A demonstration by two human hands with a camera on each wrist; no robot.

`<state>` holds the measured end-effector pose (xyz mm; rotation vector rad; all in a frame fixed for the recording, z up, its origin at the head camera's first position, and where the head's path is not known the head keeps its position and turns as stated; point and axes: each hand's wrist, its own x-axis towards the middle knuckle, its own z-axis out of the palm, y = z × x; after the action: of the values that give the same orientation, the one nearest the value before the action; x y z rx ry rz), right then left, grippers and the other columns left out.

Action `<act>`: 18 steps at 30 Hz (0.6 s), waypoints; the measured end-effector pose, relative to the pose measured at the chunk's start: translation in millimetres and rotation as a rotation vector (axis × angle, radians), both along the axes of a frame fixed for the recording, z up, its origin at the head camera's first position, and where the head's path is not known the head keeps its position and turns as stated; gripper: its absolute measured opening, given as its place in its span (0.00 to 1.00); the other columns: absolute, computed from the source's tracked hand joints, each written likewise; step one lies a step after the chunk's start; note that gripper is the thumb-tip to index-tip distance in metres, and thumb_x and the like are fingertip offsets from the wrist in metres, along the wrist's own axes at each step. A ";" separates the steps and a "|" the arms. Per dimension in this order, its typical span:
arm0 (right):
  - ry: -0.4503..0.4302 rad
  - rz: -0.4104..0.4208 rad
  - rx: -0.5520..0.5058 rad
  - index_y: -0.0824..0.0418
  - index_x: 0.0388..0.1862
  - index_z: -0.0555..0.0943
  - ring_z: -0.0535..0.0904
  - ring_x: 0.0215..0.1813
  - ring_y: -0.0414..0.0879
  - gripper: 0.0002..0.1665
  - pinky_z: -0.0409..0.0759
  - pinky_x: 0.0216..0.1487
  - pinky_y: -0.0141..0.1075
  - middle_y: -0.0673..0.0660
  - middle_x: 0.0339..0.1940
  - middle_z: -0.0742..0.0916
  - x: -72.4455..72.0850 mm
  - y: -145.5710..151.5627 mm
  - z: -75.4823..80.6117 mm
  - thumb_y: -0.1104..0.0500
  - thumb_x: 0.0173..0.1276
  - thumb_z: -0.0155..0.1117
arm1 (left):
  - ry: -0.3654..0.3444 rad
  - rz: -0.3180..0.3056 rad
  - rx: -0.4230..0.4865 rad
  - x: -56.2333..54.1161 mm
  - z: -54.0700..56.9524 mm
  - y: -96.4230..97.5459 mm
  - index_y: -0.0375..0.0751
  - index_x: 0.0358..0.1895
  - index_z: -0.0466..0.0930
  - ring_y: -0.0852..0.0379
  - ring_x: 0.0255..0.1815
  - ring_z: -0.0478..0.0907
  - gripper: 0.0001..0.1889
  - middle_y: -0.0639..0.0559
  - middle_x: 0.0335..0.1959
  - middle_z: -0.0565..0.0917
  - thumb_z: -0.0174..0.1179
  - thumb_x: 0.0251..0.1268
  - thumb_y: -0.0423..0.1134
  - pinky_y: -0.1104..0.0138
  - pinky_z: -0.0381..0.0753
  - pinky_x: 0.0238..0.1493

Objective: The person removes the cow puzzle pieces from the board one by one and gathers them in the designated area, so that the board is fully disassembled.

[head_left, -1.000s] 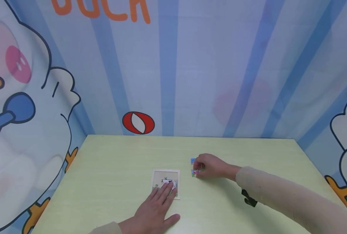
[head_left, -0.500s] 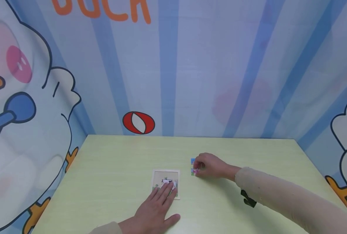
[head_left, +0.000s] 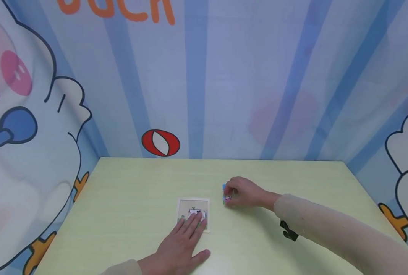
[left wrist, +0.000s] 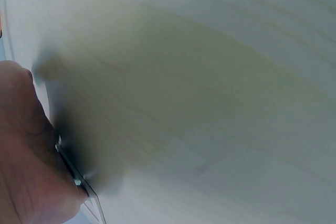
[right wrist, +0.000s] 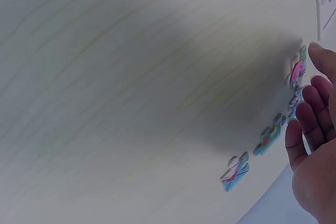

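Note:
My left hand (head_left: 181, 244) lies flat with straight fingers over the lower part of a white-framed jigsaw puzzle board (head_left: 185, 204), covering part of its printed picture. In the left wrist view, the board's pale rim shows beside the hand (left wrist: 31, 156). To the right of the board, my right hand (head_left: 245, 193) bends down over a row of small puzzle pieces. Its thumb and index finger pinch a pink and green puzzle piece (right wrist: 297, 69) at its two ends. A blue-edged piece (head_left: 224, 187) shows just beyond the fingers in the head view.
In the right wrist view, more colourful pieces lie in a line beside the fingers, among them a blue and yellow one (right wrist: 270, 137) and a white, red and blue one (right wrist: 234, 174). A cartoon-printed curtain (head_left: 231, 76) stands behind the pale wooden table (head_left: 138, 183).
The pink and green piece has slid slightly away from me, closer to the blue-edged one, under my right hand. My left hand stays on the board. The head view shifts a little.

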<state>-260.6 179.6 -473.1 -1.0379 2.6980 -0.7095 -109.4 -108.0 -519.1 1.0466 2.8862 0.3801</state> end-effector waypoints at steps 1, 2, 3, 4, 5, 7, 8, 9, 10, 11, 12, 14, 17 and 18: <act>-0.002 -0.003 0.002 0.56 0.42 0.88 0.78 0.41 0.42 0.10 0.81 0.49 0.39 0.47 0.38 0.85 0.2 -2.3 1.0 0.56 0.66 0.81 | -0.014 0.001 0.005 0.3 2.2 -0.3 0.37 0.86 0.54 0.41 0.88 0.51 0.44 0.40 0.88 0.53 0.36 0.85 0.69 0.42 0.58 0.82; -0.006 -0.006 0.002 0.56 0.42 0.88 0.78 0.41 0.43 0.10 0.81 0.48 0.39 0.47 0.37 0.85 0.7 -4.6 2.1 0.55 0.66 0.81 | -0.029 0.000 0.010 0.4 3.8 -0.6 0.37 0.86 0.53 0.41 0.88 0.50 0.44 0.39 0.88 0.53 0.36 0.85 0.68 0.42 0.57 0.82; -0.012 -0.012 0.004 0.56 0.42 0.88 0.78 0.41 0.43 0.10 0.81 0.48 0.39 0.47 0.37 0.85 1.4 -6.8 3.1 0.55 0.67 0.81 | -0.041 0.001 0.015 0.6 5.3 -0.9 0.37 0.86 0.54 0.41 0.88 0.50 0.44 0.39 0.88 0.53 0.37 0.85 0.68 0.42 0.57 0.82; -0.022 -0.023 0.009 0.55 0.42 0.88 0.78 0.41 0.43 0.10 0.81 0.48 0.38 0.47 0.37 0.85 2.2 -8.6 4.4 0.55 0.67 0.81 | -0.061 -0.001 0.022 0.7 7.4 -0.8 0.37 0.86 0.53 0.41 0.88 0.50 0.44 0.39 0.88 0.52 0.38 0.85 0.68 0.42 0.56 0.82; -0.030 -0.029 0.011 0.55 0.42 0.88 0.78 0.41 0.43 0.11 0.81 0.48 0.38 0.47 0.38 0.85 3.2 -10.3 5.6 0.54 0.67 0.81 | -0.077 -0.004 0.031 0.5 8.3 -0.7 0.36 0.86 0.53 0.40 0.88 0.49 0.44 0.39 0.88 0.52 0.38 0.85 0.68 0.41 0.55 0.82; -0.047 -0.040 0.020 0.55 0.43 0.88 0.78 0.42 0.43 0.11 0.81 0.48 0.38 0.47 0.38 0.85 5.3 -13.2 7.6 0.53 0.67 0.81 | -0.087 -0.008 0.025 0.7 10.5 -0.5 0.36 0.87 0.52 0.41 0.88 0.49 0.44 0.39 0.88 0.51 0.37 0.85 0.68 0.41 0.56 0.82; -0.050 -0.040 0.021 0.55 0.43 0.88 0.78 0.42 0.43 0.12 0.81 0.48 0.38 0.47 0.38 0.85 6.2 -14.5 8.7 0.53 0.67 0.81 | -0.084 -0.009 0.023 0.7 10.1 -0.6 0.37 0.87 0.52 0.41 0.88 0.49 0.44 0.39 0.89 0.51 0.37 0.85 0.68 0.41 0.56 0.82; -0.051 -0.040 0.023 0.55 0.44 0.88 0.79 0.42 0.43 0.12 0.81 0.49 0.38 0.48 0.39 0.85 7.1 -15.8 9.8 0.53 0.68 0.81 | -0.078 -0.009 0.021 0.7 9.4 -0.6 0.37 0.87 0.52 0.41 0.88 0.48 0.44 0.40 0.89 0.51 0.36 0.85 0.68 0.41 0.55 0.82; -0.048 -0.037 0.023 0.56 0.44 0.88 0.79 0.42 0.43 0.12 0.81 0.49 0.38 0.48 0.39 0.85 7.8 -17.1 10.9 0.52 0.68 0.81 | -0.071 -0.010 0.020 0.4 8.2 -0.8 0.37 0.87 0.52 0.41 0.88 0.48 0.44 0.40 0.89 0.51 0.35 0.85 0.68 0.41 0.55 0.83; -0.045 -0.033 0.022 0.56 0.44 0.88 0.79 0.43 0.43 0.12 0.82 0.49 0.38 0.48 0.39 0.86 8.3 -18.4 11.9 0.52 0.68 0.80 | -0.060 -0.009 0.014 0.2 7.1 -0.9 0.37 0.87 0.53 0.41 0.88 0.49 0.44 0.40 0.89 0.52 0.35 0.85 0.68 0.41 0.56 0.82; -0.039 -0.028 0.023 0.56 0.44 0.88 0.79 0.43 0.43 0.13 0.82 0.49 0.38 0.48 0.39 0.86 8.6 -19.9 12.8 0.52 0.68 0.80 | -0.050 -0.007 0.003 0.3 6.9 -1.1 0.38 0.87 0.53 0.42 0.88 0.49 0.44 0.41 0.89 0.52 0.34 0.85 0.69 0.42 0.56 0.83; -0.030 -0.016 0.017 0.56 0.45 0.88 0.79 0.43 0.43 0.13 0.82 0.50 0.38 0.48 0.40 0.86 9.2 -23.2 14.9 0.52 0.68 0.80 | -0.052 -0.005 0.008 -0.1 5.6 -1.7 0.38 0.87 0.53 0.42 0.88 0.49 0.44 0.41 0.89 0.52 0.34 0.85 0.69 0.42 0.56 0.83; -0.023 0.000 0.005 0.56 0.45 0.88 0.79 0.42 0.43 0.13 0.82 0.49 0.38 0.49 0.39 0.86 9.4 -28.9 17.1 0.52 0.69 0.80 | -0.080 -0.003 0.018 0.2 8.8 -2.4 0.37 0.87 0.53 0.42 0.88 0.49 0.44 0.40 0.89 0.52 0.36 0.85 0.68 0.42 0.56 0.83; -0.022 0.007 0.000 0.57 0.45 0.88 0.79 0.42 0.43 0.13 0.82 0.49 0.38 0.48 0.39 0.86 9.0 -31.0 17.4 0.52 0.68 0.80 | -0.087 -0.003 0.022 0.4 10.1 -2.6 0.36 0.87 0.53 0.42 0.88 0.49 0.44 0.40 0.89 0.52 0.36 0.85 0.68 0.42 0.56 0.83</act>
<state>-251.6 148.6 -455.8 -1.0334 2.6743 -0.7158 -109.0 -110.6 -509.1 1.0112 2.8099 0.4460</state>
